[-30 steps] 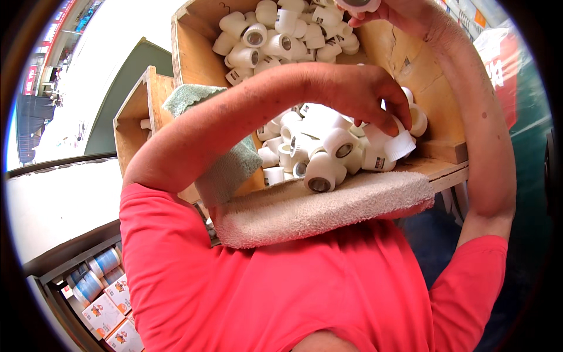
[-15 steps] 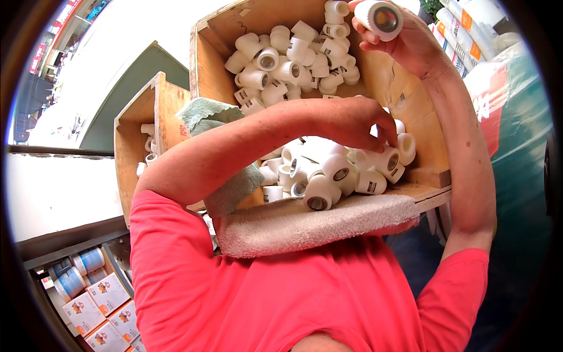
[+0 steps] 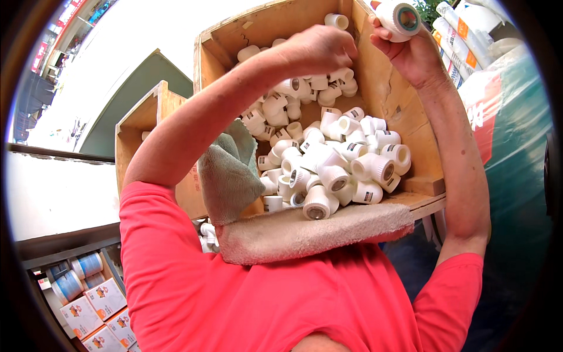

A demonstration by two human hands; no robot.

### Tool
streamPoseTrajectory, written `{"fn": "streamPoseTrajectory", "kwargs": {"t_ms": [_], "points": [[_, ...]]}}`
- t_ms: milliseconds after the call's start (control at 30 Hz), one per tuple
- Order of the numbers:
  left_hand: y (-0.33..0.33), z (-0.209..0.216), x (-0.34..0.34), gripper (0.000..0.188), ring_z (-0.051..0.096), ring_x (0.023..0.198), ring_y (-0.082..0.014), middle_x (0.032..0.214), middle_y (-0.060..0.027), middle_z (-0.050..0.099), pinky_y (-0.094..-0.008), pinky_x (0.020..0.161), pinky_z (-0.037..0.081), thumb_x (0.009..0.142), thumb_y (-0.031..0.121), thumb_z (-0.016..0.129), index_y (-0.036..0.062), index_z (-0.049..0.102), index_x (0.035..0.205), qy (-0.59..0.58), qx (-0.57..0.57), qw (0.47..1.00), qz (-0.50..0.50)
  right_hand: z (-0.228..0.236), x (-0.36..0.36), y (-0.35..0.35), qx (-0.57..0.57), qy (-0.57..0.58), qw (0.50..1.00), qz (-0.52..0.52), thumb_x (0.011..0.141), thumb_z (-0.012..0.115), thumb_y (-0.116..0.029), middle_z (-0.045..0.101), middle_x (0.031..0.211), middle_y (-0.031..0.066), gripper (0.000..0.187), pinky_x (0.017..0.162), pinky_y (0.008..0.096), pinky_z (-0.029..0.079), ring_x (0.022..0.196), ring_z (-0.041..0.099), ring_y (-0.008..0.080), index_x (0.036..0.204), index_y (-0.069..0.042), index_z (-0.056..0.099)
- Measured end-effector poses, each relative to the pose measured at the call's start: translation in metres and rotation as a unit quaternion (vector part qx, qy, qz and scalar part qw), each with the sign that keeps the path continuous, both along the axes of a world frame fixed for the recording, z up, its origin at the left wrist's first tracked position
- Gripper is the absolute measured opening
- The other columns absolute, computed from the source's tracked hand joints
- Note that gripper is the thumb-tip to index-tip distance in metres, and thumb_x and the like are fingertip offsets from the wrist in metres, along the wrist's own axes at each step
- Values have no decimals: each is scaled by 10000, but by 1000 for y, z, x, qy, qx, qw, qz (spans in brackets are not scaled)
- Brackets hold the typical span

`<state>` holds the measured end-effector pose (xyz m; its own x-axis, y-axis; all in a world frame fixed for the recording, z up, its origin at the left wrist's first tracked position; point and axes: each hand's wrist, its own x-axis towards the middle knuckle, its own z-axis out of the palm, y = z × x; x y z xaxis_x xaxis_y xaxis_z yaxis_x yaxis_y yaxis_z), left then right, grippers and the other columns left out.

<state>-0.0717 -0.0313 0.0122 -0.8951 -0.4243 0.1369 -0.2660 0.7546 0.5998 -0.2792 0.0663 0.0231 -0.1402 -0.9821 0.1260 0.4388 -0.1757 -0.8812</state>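
My right hand is raised over the right wall of a wooden box, its fingers wrapped round a white plastic pipe fitting. The fitting's round open end shows a metal ring with a greenish rim. My left hand hovers over the far part of the box, fingers curled in toward the right hand; whatever they hold, if anything, is hidden. Beneath it lies a heap of white pipe fittings, partly covered by my forearm. A nearer heap of elbow fittings fills the box's front.
The wooden box has a beige towel over its front edge and a grey-green cloth at its left corner. A smaller wooden box stands left. Cartons sit lower left; wrapped pipes lie upper right.
My left hand has lifted from the near heap and moved up and left, over the far heap. The right hand still holds a fitting, its open end looking different now.
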Motion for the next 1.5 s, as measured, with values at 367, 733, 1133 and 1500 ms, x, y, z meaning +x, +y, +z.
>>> {"fn": "streamPoseTrajectory", "kwargs": {"t_ms": [367,733,1133,1500], "points": [[-68,-47,-60,442,733,978,-323,1033,-176,747,-439,854,596,948,409,643,35,647,1183,2,-254,947,194,7,4,5,33,-8,999,10,1028,560,-225,709,959,124,259,753,387,663,774,706,182,1182,-35,646],[-70,-28,-59,374,719,970,-368,1040,-207,717,-463,799,597,913,374,654,6,673,980,-23,-245,956,161,6,3,4,6,-6,999,47,1018,595,-230,699,965,126,279,777,385,668,793,711,175,1183,-9,639],[-14,23,48,510,728,719,-198,936,-171,744,-317,667,603,998,408,556,-27,652,1246,14,395,916,68,12,20,4,47,106,992,40,1056,568,-324,738,999,118,362,766,363,642,871,740,200,1199,-6,666],[24,9,67,484,729,724,-229,956,-199,750,-349,705,609,962,394,594,-16,665,1209,64,495,866,44,4,27,-7,111,257,955,96,1080,538,-363,753,984,75,406,732,267,582,844,715,130,1126,-5,724]]}}
